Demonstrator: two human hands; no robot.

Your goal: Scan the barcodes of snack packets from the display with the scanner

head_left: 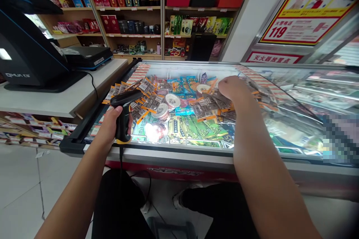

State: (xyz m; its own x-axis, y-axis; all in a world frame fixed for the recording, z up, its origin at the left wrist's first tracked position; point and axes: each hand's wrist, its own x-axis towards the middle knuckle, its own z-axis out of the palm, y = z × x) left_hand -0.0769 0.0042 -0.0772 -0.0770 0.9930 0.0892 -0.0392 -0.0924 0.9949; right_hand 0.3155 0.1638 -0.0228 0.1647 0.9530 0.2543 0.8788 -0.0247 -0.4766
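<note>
Scanner (122, 120) in L hand (109, 124), axis upright, prob. facing R.

Black, yellow-trimmed scanner (122, 121) and orange-edged packets (206, 109)

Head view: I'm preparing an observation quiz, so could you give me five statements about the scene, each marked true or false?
1. The left hand grips a barcode scanner. True.
2. The right hand is raised against the shelves. False: it is over the orange-edged packets in the freezer; what its fingers hold is hidden.
3. A cable hangs from the barcode scanner's handle. True.
4. The black terminal stands on the floor. False: it is on the counter.
5. A poster shows the number 119. True.
</note>
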